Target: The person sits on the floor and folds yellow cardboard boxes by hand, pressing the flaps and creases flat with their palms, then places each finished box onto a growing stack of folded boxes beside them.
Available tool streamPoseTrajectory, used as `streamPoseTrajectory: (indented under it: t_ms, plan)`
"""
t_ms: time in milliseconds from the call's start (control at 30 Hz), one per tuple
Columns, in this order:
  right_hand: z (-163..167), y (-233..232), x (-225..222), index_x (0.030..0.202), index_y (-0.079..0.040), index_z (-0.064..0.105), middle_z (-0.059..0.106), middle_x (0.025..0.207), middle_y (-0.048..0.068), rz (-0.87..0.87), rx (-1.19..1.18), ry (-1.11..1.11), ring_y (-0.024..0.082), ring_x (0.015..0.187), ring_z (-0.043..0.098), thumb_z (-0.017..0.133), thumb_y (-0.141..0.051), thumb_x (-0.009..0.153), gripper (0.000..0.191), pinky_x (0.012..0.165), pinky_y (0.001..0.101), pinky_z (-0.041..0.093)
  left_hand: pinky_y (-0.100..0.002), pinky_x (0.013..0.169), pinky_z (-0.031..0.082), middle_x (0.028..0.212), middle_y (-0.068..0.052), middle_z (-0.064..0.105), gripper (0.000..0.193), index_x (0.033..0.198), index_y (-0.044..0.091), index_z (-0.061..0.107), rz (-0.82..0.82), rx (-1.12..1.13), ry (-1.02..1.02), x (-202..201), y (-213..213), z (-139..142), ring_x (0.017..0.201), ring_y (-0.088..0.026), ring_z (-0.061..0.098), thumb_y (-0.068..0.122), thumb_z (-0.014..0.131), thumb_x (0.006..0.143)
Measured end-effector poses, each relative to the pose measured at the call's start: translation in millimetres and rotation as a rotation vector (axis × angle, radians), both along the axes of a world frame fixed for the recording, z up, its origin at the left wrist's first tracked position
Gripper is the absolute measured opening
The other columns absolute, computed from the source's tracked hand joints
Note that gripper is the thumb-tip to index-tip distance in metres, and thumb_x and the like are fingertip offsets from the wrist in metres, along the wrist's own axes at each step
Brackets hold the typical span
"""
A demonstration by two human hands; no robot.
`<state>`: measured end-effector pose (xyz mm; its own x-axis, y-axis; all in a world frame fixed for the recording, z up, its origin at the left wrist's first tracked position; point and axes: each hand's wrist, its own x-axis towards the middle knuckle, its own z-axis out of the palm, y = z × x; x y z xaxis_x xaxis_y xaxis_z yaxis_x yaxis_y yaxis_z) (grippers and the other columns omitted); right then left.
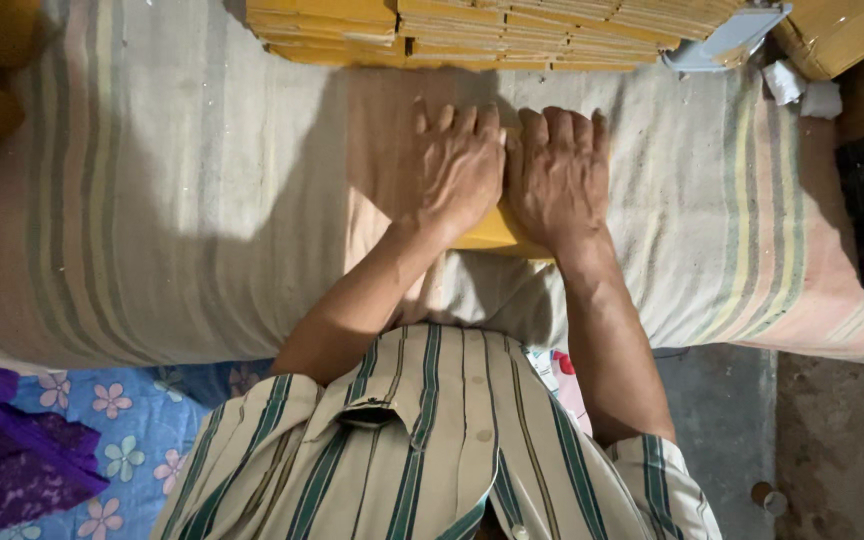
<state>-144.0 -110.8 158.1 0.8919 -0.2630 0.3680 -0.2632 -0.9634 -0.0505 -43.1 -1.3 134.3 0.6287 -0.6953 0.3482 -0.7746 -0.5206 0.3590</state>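
Nearest you is your own striped, collared shirt (432,440), cream with green and brown bands, and below it to your left a blue floral cloth (122,440) with a purple fabric (7,460) lying on it. Your two bare forearms run forward from the short sleeves onto a desk covered with a pale striped blanket (152,220). Your left hand (462,165) lies palm down with the fingers stretched out flat and close together, pressing on a yellow paper envelope (492,232) that shows only as a small patch at your wrists. Your right hand (557,170) lies the same way, flat and spread, its thumb edge touching the left hand's edge so the two sit side by side over the envelope. Neither hand curls around anything; both simply rest open on the paper, which lies on the blanket about midway across the desk, hidden for the most part beneath your palms. Beyond your fingertips, at the far edge, stand stacks of yellow envelopes (472,35) in rows, well apart from your hands. To their right sit a pale blue plastic piece (727,40), a crumpled white scrap (802,90) and a brown cardboard box (842,30).
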Motion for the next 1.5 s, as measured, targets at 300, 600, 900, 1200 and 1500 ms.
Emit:
streamPoseTrajectory:
  t_ms: [300,600,900,1200,1500]
  plan:
    - [3,-20,-29,0.158,-0.003,0.045,0.034,0.159,0.038,-0.254,0.162,0.152,0.058,0.149,0.021,0.037,-0.039,0.110,0.060,0.119,0.0697,0.009,-0.062,0.118,0.027,0.158,-0.027,0.038,0.058,0.158,0.009,0.039,0.058,0.250,0.131,19,36,0,0.148,-0.046,0.036,0.033,0.046,0.105]
    - [0,-6,-9,0.157,-0.007,0.042,0.030,0.161,0.032,-0.200,0.218,0.247,0.053,0.152,0.013,0.031,-0.043,0.105,0.064,0.120,0.0693,0.004,-0.068,0.122,0.012,0.161,-0.023,0.034,0.054,0.154,0.011,0.041,-0.083,0.226,0.191,-3,10,16,0.151,-0.044,0.025,0.036,0.044,0.106]
    - [7,-2,-22,0.162,-0.005,0.038,0.023,0.165,0.035,-0.227,0.136,0.230,0.055,0.154,0.007,0.030,-0.046,0.110,0.066,0.120,0.0707,-0.001,-0.069,0.121,0.005,0.163,-0.028,0.026,0.064,0.155,0.007,0.039,0.058,0.213,0.130,5,32,16,0.152,-0.043,0.016,0.045,0.048,0.105]
    - [5,-4,-32,0.164,-0.006,0.032,0.021,0.165,0.034,-0.219,0.248,0.204,0.055,0.153,0.006,0.030,-0.045,0.111,0.066,0.120,0.0706,0.001,-0.069,0.126,0.002,0.171,-0.021,0.010,0.065,0.164,0.019,0.029,0.015,0.216,0.180,4,44,-3,0.158,-0.039,0.007,0.034,0.052,0.105]
    - [6,-3,-12,0.151,0.002,0.045,0.041,0.154,0.033,-0.101,0.097,0.245,0.052,0.147,0.025,0.045,-0.038,0.104,0.062,0.117,0.0689,0.011,-0.070,0.117,0.008,0.152,-0.027,0.039,0.055,0.150,0.008,0.045,-0.118,0.170,0.095,11,28,4,0.145,-0.047,0.024,0.030,0.052,0.100]
